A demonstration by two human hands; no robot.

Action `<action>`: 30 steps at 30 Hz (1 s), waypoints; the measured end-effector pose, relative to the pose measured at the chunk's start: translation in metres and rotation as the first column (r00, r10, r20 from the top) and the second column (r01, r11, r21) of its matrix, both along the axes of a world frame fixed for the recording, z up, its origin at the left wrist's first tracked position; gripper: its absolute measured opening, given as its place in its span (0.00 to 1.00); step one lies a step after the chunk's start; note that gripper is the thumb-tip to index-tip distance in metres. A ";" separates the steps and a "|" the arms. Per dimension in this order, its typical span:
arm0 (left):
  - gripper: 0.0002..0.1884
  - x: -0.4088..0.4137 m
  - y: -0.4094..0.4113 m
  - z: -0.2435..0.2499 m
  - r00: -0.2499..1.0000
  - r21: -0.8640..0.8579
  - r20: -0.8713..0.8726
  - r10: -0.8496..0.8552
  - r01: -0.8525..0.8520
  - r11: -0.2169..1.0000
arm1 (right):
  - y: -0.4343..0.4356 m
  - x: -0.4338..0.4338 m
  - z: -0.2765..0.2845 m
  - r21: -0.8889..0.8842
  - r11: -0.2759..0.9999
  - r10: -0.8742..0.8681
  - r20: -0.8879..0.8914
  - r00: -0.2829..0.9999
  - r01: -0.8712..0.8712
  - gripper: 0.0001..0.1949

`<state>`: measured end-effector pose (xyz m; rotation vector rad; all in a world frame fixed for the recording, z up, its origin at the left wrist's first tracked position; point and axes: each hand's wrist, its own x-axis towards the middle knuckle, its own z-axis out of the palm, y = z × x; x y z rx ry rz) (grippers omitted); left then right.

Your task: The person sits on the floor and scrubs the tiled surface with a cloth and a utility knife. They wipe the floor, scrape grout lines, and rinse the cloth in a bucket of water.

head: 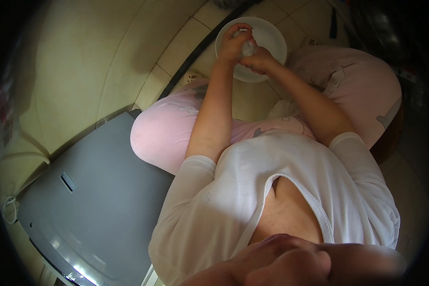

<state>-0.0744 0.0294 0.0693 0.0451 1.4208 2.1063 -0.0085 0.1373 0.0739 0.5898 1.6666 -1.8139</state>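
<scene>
Both hands are together over a round white basin [271, 37] on the tiled floor, between the knees. A small wet-looking, whitish translucent bundle [248, 49] lies between them; whether it is wet cloth or a plastic bag, I cannot tell. My left hand [233, 43] has its fingers curled around the bundle's upper part. My right hand [258, 60] closes on its lower right side, thumb side towards the left hand. The palms and most fingertips are hidden.
A grey appliance lid [103, 193] with a small recessed slot is at the lower left. A dark hose or strip [189, 59] runs along the floor left of the basin. A pale cable [10, 209] hangs at the far left. Pink-trousered knees flank the basin.
</scene>
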 end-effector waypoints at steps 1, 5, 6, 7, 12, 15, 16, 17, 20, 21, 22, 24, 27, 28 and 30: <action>0.09 0.000 0.001 -0.002 1.000 -0.023 -0.003 0.023 -0.023 0.999 | -0.002 -0.001 -0.002 0.072 0.997 0.012 -0.018 1.000 -0.011 0.14; 0.11 0.001 0.007 -0.011 0.997 -0.065 -0.023 0.078 -0.079 0.995 | -0.005 0.003 -0.023 0.307 0.952 0.051 -0.167 0.985 0.003 0.19; 0.12 0.002 0.007 -0.012 0.996 -0.067 -0.030 0.085 -0.087 0.994 | -0.006 0.003 -0.024 0.347 0.938 0.063 -0.224 0.973 0.020 0.20; 0.12 0.003 0.008 -0.013 0.994 -0.069 -0.024 0.107 -0.109 0.992 | -0.006 0.003 -0.025 0.374 0.927 0.082 -0.201 0.976 -0.001 0.21; 0.11 0.006 0.012 -0.022 0.982 -0.065 -0.006 0.190 -0.190 0.980 | -0.009 0.002 -0.036 0.527 0.849 0.138 -0.131 0.982 -0.049 0.22; 0.11 0.008 0.011 -0.028 0.972 -0.084 -0.022 0.233 -0.234 0.969 | -0.008 0.003 -0.026 0.515 0.854 0.143 -0.104 0.984 -0.070 0.23; 0.11 0.009 0.013 -0.028 0.967 -0.104 -0.045 0.250 -0.253 0.962 | -0.008 0.003 -0.028 0.509 0.858 0.142 -0.092 0.986 -0.076 0.23; 0.11 0.010 0.013 -0.029 0.961 -0.124 -0.068 0.267 -0.273 0.954 | -0.008 0.003 -0.032 0.502 0.861 0.141 -0.081 0.987 -0.081 0.23; 0.11 0.011 0.015 -0.034 0.957 -0.161 -0.085 0.278 -0.288 0.944 | -0.008 0.006 -0.040 0.546 0.835 0.147 -0.091 0.985 -0.074 0.25; 0.11 0.012 0.014 -0.034 0.957 -0.171 -0.079 0.279 -0.288 0.942 | -0.010 0.006 -0.038 0.569 0.819 0.155 -0.100 0.983 -0.071 0.25; 0.12 0.013 0.015 -0.035 0.954 -0.180 -0.073 0.292 -0.300 0.937 | -0.010 0.006 -0.035 0.578 0.813 0.148 -0.089 0.985 -0.070 0.25; 0.13 0.016 0.015 -0.038 0.946 -0.196 -0.064 0.318 -0.325 0.925 | -0.010 0.006 -0.028 0.597 0.800 0.134 -0.070 0.989 -0.066 0.24; 0.17 0.023 0.018 -0.043 0.899 -0.211 -0.035 0.436 -0.433 0.876 | -0.010 0.007 -0.023 0.716 0.696 0.181 -0.090 0.979 -0.063 0.24; 0.20 0.024 0.019 -0.046 0.877 -0.247 -0.017 0.479 -0.468 0.848 | -0.009 0.006 -0.024 0.729 0.682 0.199 -0.107 0.974 -0.059 0.24; 0.25 0.025 0.021 -0.049 0.827 -0.321 0.014 0.562 -0.528 0.786 | -0.005 0.002 -0.028 0.755 0.654 0.233 -0.139 0.962 -0.049 0.25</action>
